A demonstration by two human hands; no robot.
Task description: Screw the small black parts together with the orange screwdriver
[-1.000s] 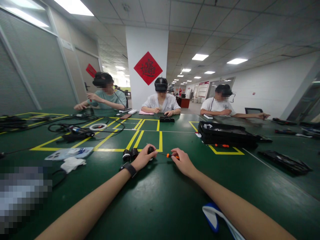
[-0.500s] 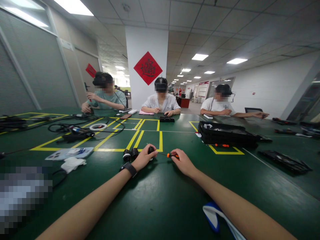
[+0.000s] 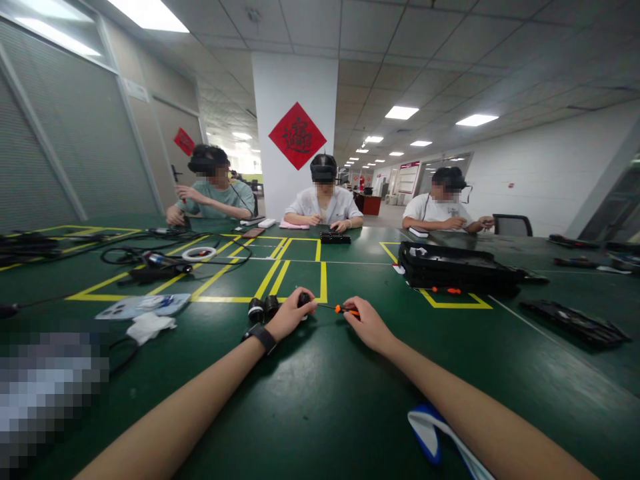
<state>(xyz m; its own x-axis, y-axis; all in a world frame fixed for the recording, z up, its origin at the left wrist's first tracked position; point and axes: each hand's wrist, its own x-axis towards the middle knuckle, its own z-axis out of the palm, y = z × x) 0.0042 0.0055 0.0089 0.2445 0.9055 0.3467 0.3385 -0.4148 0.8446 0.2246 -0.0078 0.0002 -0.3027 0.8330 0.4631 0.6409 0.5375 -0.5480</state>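
My left hand [image 3: 291, 315], with a dark band at the wrist, is closed on a small black cylindrical part [image 3: 303, 299]. In my right hand [image 3: 367, 325] is a screwdriver [image 3: 347, 311] with an orange and black handle, held between the fingers. Its thin shaft points left and reaches the black part; the exact contact at the tip is too small to make out. Just left of my left hand, two more black cylindrical parts [image 3: 263, 308] stand side by side on the green table [image 3: 300, 413].
Black trays [image 3: 450, 267] are stacked at the right, with an orange-handled tool [image 3: 447, 291] before them and a dark panel [image 3: 573, 321] beyond. Cables [image 3: 120, 257], a pale blue item [image 3: 145, 305] and white tissue [image 3: 150, 327] lie left. Three people sit opposite.
Both hands keep nearly the same pose on the black part and screwdriver. The view has shifted slightly. At the right, a seated person's outstretched hand has drawn back toward the body.
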